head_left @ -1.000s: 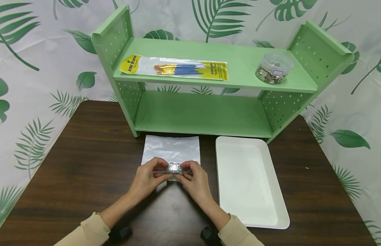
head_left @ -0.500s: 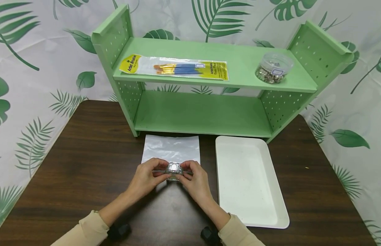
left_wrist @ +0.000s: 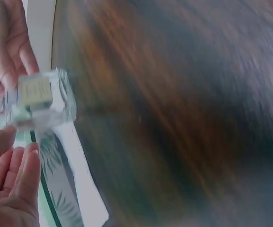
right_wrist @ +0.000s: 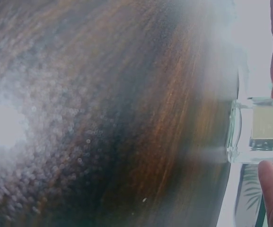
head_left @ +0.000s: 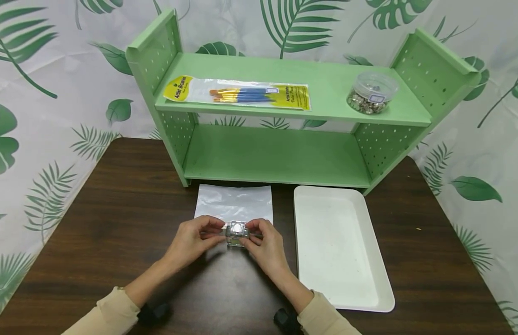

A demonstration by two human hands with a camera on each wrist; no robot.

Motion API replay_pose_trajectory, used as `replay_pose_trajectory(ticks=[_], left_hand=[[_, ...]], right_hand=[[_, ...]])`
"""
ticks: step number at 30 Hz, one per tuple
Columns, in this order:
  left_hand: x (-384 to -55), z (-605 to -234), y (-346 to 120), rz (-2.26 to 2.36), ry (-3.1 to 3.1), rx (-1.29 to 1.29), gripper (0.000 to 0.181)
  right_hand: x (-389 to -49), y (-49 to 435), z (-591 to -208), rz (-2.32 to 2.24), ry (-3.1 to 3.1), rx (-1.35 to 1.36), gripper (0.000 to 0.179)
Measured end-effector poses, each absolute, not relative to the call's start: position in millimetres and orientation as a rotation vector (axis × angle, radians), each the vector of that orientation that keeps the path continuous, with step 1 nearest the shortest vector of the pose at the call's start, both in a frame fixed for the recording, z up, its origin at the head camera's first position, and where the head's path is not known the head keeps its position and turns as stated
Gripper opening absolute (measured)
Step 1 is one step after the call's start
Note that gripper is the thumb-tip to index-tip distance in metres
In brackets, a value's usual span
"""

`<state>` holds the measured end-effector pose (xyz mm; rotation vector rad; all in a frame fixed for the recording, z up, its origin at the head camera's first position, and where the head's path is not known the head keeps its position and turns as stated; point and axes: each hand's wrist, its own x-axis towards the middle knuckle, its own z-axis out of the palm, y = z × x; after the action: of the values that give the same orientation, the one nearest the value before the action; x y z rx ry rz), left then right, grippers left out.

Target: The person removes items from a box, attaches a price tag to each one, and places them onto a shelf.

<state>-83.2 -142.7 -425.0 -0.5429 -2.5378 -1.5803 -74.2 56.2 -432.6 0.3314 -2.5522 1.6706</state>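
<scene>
A small clear glass bottle (head_left: 238,241), squarish and thick-walled like a perfume bottle, has a shiny silver top and a pale yellowish label. My right hand (head_left: 268,242) pinches its right side with thumb and fingers. My left hand (head_left: 192,239) is at the left side, its fingertips right at the glass and its thumb and fingers spread apart. In the left wrist view the bottle (left_wrist: 60,99) lies between both hands, label showing. In the right wrist view the bottle (right_wrist: 242,132) is partly cut off. A silvery white plastic bag (head_left: 234,202) lies just behind it on the table.
A white tray (head_left: 338,251) lies to the right on the dark wooden table (head_left: 116,223). Behind stands a green shelf (head_left: 275,153). On its upper board are packaged artist brushes (head_left: 242,94) and a clear jar (head_left: 372,93) of small metal pieces.
My left hand has loosened its pinch and shifted slightly left, uncovering the bottle's left side. The right hand and the bottle have hardly moved.
</scene>
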Motion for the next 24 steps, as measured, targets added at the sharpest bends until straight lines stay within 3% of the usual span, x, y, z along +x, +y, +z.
replay_pose_trajectory(ticks=[11,24], left_hand=[[-116.7,-384.8,-186.4,-1.476,-2.31,-0.091,0.027],[-154.2,-358.1,-204.0,-1.483,-2.107,0.14,0.04]], right_hand=[[-74.2,56.4,-432.8,1.666,-2.555,0.357,0.028],[-73.2,56.6,-433.1,1.701,-2.566,0.338,0.028]])
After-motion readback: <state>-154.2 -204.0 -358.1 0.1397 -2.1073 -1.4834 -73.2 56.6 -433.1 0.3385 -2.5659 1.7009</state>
